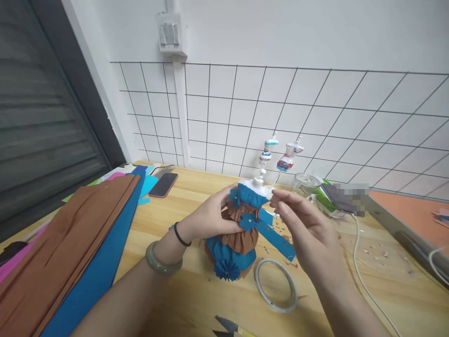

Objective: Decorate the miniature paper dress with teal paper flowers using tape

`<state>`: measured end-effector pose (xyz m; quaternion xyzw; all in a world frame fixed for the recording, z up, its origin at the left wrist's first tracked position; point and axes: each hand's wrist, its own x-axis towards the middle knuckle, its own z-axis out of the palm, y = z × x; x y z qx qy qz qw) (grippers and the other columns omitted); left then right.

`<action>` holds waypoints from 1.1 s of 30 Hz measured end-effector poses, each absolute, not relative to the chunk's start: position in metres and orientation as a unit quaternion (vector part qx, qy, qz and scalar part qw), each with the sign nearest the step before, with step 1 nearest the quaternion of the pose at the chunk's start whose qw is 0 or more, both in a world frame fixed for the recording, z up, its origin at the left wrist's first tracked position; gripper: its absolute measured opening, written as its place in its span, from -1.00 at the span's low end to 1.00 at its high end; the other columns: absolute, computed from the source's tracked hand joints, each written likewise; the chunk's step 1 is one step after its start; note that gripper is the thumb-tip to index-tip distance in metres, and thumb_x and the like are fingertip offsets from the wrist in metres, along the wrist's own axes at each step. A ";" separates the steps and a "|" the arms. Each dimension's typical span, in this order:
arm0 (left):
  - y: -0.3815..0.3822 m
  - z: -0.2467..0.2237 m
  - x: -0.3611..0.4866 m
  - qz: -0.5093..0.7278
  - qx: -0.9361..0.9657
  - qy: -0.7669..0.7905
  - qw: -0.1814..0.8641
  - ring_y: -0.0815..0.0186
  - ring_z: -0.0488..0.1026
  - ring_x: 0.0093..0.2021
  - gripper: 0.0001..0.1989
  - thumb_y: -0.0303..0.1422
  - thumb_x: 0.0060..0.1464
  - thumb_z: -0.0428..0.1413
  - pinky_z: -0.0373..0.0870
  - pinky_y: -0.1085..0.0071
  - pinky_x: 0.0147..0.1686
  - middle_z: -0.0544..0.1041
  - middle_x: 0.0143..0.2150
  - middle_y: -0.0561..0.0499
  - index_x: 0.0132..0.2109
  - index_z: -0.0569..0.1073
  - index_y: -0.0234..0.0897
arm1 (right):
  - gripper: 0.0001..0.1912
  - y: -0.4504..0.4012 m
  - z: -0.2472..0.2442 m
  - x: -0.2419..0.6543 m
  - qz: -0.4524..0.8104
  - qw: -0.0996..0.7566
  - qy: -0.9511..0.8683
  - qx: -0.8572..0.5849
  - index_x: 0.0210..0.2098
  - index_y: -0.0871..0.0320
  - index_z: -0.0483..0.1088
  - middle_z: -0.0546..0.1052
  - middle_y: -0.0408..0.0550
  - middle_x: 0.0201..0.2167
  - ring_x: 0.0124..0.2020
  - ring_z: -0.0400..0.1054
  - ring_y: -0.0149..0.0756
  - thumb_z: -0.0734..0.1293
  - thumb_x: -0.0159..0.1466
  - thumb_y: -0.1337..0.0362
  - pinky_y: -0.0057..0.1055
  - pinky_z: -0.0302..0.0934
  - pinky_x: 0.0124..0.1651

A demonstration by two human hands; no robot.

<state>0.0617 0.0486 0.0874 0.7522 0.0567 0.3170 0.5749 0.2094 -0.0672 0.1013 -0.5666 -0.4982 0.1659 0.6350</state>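
Note:
A small white dress form wears a layered blue and brown crepe paper dress with blue paper flowers on it. My left hand is wrapped around its waist from the left, thumb across the front, and keeps it upright above the table. At the form's right shoulder, the thumb and fingertips of my right hand are brought together. Whatever they pinch, if anything, is too small to make out. Blue paper strips lie just behind and right of the dress.
A tape roll and scissors lie in front. Stacked brown paper and blue paper cover the left side, near a phone. Two small dress forms stand behind. A white cable runs along the right.

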 end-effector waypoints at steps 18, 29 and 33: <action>0.024 0.091 0.070 0.228 0.781 0.015 0.581 0.08 0.31 0.08 -0.24 -0.44 -0.10 0.19 0.24 0.14 0.06 0.36 0.09 -0.12 0.24 0.07 -0.15 | -0.80 -0.082 0.120 0.215 0.088 0.597 -0.550 -0.577 -0.37 -0.02 0.47 0.43 -0.07 -0.21 -0.13 0.30 -0.17 0.22 0.25 0.15 -0.40 0.28 -0.35; 0.060 0.100 0.044 0.323 0.729 0.119 0.592 0.16 0.32 0.07 -0.32 -0.44 -0.04 0.15 0.25 0.20 0.00 0.42 0.03 -0.15 0.22 0.10 -0.13 | -0.81 -0.069 0.114 0.232 0.101 0.614 -0.474 -0.624 -0.35 -0.05 0.52 0.53 -0.13 -0.26 -0.15 0.37 -0.15 0.28 0.20 0.08 -0.24 0.24 -0.10; 0.073 0.113 0.029 0.529 0.593 0.195 0.575 0.26 0.42 -0.12 -0.53 -0.41 -0.03 0.13 0.28 0.31 -0.09 0.52 -0.22 -0.08 0.08 0.29 -0.28 | -0.80 -0.057 0.122 0.227 0.108 0.609 -0.474 -0.627 -0.35 -0.03 0.52 0.54 -0.14 -0.25 -0.13 0.37 -0.13 0.29 0.19 0.07 -0.23 0.23 -0.09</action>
